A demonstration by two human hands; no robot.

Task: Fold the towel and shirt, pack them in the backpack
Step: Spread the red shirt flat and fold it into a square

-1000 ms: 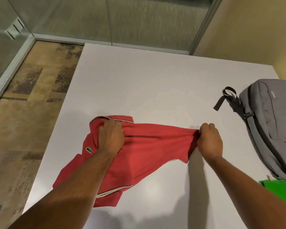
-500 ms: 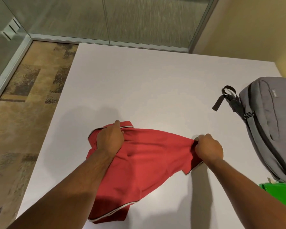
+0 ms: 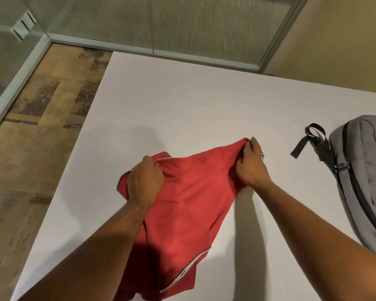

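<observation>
Both hands are bunched into the red shirt (image 3: pixel 182 198): left hand (image 3: pixel 144 181) and right hand (image 3: pixel 251 166) gripping its top edge. Grey backpack (image 3: pixel 363 177) sits off to the right on the table (image 3: pixel 182 101).

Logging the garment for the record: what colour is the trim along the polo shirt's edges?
White with a dark line, on a red polo shirt; head view.

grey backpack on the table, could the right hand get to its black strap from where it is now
Probably yes: bare white table lies between the right hand and the grey backpack's black strap, but that hand grips the red shirt.
</observation>
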